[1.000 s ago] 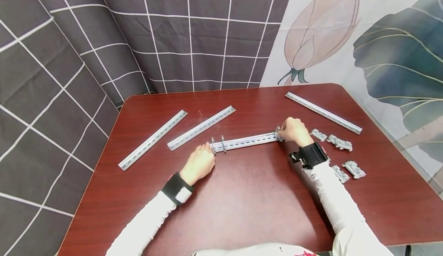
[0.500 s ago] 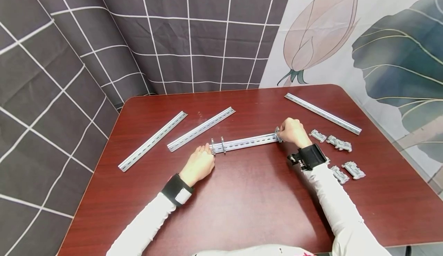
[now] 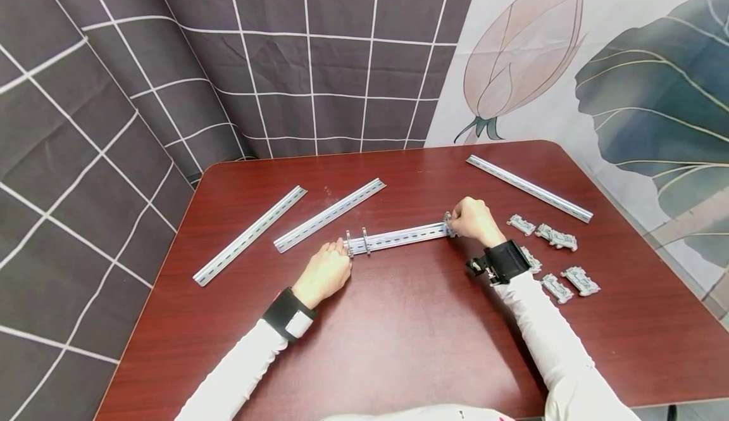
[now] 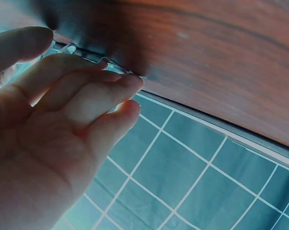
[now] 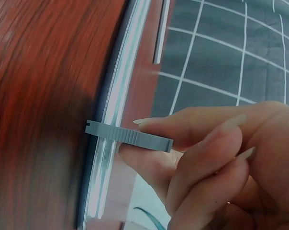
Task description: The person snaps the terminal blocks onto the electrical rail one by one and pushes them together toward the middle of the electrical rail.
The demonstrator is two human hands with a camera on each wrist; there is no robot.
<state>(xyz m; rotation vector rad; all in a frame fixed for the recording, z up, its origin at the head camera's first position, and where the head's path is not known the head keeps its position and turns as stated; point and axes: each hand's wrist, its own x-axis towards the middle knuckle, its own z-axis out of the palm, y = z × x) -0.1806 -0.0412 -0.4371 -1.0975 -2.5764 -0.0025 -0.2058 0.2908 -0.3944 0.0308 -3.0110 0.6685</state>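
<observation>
A slotted metal DIN rail lies across the middle of the table. My left hand is at its left end; in the left wrist view the fingers are loosely extended with their tips on the rail end, the thumb apart from them. Just right of those fingertips two thin grey terminal blocks stand upright across the rail. Near the right end my right hand pinches another grey terminal block between thumb and index finger. It sits crosswise over the rail, which continues past it on both sides in the right wrist view.
Two more rails, one far left and one beside it, lie slanted on the red-brown table. Another rail lies at the back right. Several loose terminal blocks are grouped beyond my right wrist.
My right hand has moved slightly left along the rail with the terminal block it pinches. The left hand, the rail and the two blocks beside it stay almost where they were.
</observation>
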